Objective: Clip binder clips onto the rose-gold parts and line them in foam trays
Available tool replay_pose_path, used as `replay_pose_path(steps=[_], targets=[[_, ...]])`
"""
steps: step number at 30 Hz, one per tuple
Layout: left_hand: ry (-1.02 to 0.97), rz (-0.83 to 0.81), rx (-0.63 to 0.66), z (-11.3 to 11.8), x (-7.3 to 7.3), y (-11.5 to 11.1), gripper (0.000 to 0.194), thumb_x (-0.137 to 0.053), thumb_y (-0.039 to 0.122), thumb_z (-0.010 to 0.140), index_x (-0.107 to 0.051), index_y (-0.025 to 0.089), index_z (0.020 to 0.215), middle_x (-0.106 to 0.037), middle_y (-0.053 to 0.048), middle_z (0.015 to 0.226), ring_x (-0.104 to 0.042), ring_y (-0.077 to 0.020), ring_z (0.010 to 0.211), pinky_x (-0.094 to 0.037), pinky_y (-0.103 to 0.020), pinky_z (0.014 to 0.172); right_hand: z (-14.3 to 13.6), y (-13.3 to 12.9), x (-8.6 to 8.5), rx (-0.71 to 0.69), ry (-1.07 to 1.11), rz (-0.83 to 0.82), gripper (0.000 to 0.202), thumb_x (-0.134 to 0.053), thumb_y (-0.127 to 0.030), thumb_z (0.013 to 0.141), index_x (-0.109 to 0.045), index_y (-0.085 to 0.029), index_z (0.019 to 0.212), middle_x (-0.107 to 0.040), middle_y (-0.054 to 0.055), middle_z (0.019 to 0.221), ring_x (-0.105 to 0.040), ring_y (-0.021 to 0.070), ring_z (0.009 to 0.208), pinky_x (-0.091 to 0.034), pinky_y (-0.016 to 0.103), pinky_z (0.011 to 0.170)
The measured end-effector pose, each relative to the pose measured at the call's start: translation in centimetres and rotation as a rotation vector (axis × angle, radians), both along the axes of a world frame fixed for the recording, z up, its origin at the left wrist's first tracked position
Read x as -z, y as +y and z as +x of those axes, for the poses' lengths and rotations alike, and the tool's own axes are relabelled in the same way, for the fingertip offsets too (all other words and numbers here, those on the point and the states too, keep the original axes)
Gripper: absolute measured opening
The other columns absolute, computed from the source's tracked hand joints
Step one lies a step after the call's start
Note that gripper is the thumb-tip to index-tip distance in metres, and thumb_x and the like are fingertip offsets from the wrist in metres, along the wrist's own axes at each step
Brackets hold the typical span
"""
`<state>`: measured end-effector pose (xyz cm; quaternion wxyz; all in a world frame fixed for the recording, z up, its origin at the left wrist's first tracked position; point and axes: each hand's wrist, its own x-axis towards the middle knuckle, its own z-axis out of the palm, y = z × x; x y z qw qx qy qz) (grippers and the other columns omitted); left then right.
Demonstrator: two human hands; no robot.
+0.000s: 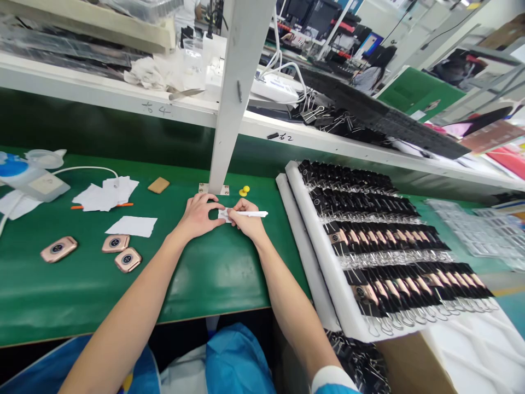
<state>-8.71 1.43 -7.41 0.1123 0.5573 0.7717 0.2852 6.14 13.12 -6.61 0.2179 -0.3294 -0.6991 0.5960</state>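
Note:
My right hand point(246, 216) is closed around a white pen point(257, 214), which lies nearly level with one end pointing right. Thumb and forefinger of my left hand point(199, 215) curve round a small white slip of paper point(223, 215) and pin its edges to the green mat. Both hands meet over this slip, just in front of the metal post. What is marked on it is too small to read. Left of my hands lie a rose-gold watch case point(59, 249) and two more watch cases point(128, 259), near a white sheet point(131, 226).
A metal post point(221, 131) rises behind my hands, beside a yellow suction cup point(244, 191). At right, a white foam tray point(320, 235) holds rows of watch cases in black binder clips. A bottle point(45, 183), crumpled tissue point(106, 194) and tan sponge point(158, 185) sit left.

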Motion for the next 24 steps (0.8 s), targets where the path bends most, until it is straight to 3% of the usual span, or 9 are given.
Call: replay_pose_path(steps=[7,24], targets=[[0.004,-0.004,0.002,-0.08,0.12,0.01,0.03,-0.074,0.046,0.081,-0.077,0.034,0.108,-0.063,-0.003,0.13,-0.045,-0.0342,0.132,-0.035,-0.051,0.11,-0.1,0.0,0.04,0.032,-0.007,0.003,0.021,-0.066,-0.026,0.07,-0.046,-0.025,0.065,-0.057,-0.008,0.049,-0.05,0.0111,0.04,-0.039,0.023,0.041],[0.003,0.005,0.008,-0.07,0.03,-0.07,0.029,-0.073,0.046,0.082,-0.077,0.035,0.108,-0.062,-0.004,0.13,-0.045,-0.0342,0.132,-0.034,-0.052,0.11,0.03,0.14,0.47,0.062,0.014,0.02,0.02,-0.063,-0.028,0.071,-0.044,-0.026,0.065,-0.057,-0.007,0.047,-0.051,0.0131,0.041,-0.039,0.025,0.041]])
